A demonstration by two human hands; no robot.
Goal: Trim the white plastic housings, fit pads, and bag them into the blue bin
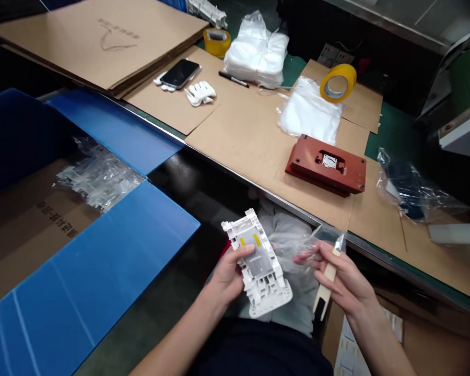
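Head: wht frame diag., rounded end twd wearer

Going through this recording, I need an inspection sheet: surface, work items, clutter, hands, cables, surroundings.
Surface: cardboard sheets over a green benchtop.
Work items: white plastic frame with two yellow strips; clear plastic bag; pale pronged tool.
Clutter: smartphone, white glove, black pen, yellow tape roll on white plastic bags.
Hands: left hand holds the frame; right hand holds tool and bag.
Cables: thin white cord or strap near the pen, unclear which.
Surroundings: blue container with bagged white parts; red fixture on the bench.
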